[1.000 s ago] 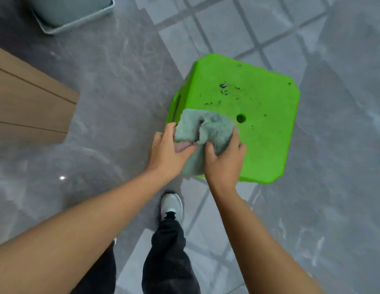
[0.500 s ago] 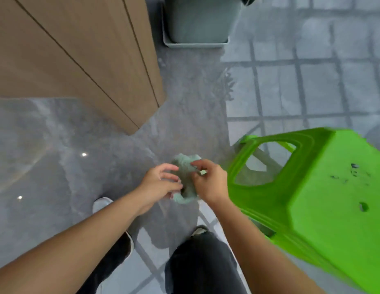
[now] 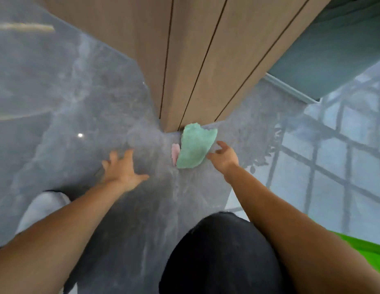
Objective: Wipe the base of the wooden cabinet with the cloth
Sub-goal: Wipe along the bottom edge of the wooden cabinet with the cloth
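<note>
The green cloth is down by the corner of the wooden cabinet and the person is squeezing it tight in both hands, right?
Not quite. The head view shows the green cloth by the corner of the wooden cabinet, but neither hand squeezes it. The left hand is spread open, away from it, and the right hand is open beside its edge.

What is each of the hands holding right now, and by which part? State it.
Nothing is held. The left hand is open, fingers spread. The right hand is open beside the cloth, which lies loose at the wooden cabinet base.

soft daylight, motion blur, floor (image 3: 82, 115) glare
</note>
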The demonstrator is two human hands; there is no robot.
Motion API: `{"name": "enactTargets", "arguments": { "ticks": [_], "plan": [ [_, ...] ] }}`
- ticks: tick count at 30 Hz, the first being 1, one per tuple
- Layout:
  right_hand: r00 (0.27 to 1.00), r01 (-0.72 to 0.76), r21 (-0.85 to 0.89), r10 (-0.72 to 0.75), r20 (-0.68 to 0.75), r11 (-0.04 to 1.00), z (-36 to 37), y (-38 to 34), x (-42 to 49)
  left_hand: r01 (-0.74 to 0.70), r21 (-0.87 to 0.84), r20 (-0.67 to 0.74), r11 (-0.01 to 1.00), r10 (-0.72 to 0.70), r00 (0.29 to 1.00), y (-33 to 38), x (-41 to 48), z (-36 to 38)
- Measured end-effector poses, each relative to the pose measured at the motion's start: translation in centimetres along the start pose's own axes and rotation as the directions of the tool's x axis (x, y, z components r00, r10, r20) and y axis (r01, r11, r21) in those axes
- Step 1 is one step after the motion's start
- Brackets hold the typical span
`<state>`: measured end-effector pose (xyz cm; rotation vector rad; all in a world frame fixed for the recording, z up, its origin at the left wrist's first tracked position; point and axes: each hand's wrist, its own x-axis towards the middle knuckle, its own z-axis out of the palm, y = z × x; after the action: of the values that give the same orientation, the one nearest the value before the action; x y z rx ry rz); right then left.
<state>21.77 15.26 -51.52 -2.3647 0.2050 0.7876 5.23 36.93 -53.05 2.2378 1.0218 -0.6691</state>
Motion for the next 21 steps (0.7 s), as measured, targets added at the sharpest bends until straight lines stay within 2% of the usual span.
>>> {"name": "enactTargets", "arguments": {
  "ticks": [2,5,7,10,12,14,16,19,21],
  "plan": [
    [0.974,0.224,-0.297,-0.207,0.089,0.928,0.4,0.5,-0.2,0.016,0.104,0.021,0.994,-0.018,1.000,-1.8,0.4,1.3],
    [0.852,0.516,-0.601,-0.439,0.285,0.610,1.6,0.8,1.0,-0.018,0.204,-0.005,0.979,0.019,1.000,-2.8,1.7,2.2],
    [0.812,0.553,-0.717,-0.468,0.349,0.425,2.6,0.5,2.8,-0.031,0.213,-0.048,0.977,0.042,0.998,-2.9,3.0,2.8],
    [0.816,0.526,-0.787,-0.453,0.360,0.322,3.9,0.2,5.2,-0.018,0.197,-0.121,0.980,0.043,0.992,-3.3,5.2,3.7],
    [0.819,0.514,-0.783,-0.472,0.326,0.351,5.2,0.3,6.1,-0.016,0.168,-0.184,0.986,0.047,0.982,-3.3,6.6,4.1],
    [0.849,0.440,-0.785,-0.488,0.205,0.436,7.5,0.3,6.4,-0.012,0.122,-0.270,0.992,0.045,0.962,-2.9,7.8,4.2],
    [0.870,0.369,-0.755,-0.486,0.076,0.542,9.8,0.2,5.8,-0.004,0.124,-0.398,0.992,0.053,0.916,-2.4,8.1,4.9],
    [0.872,0.319,-0.701,-0.488,-0.048,0.639,10.5,1.3,7.4,-0.019,0.123,-0.546,0.992,0.083,0.833,-2.6,8.9,6.6],
    [0.913,0.114,-0.606,-0.324,-0.249,0.787,7.9,1.2,9.9,-0.026,0.154,-0.570,0.988,0.110,0.814,-3.1,9.3,6.8]
  ]
}}
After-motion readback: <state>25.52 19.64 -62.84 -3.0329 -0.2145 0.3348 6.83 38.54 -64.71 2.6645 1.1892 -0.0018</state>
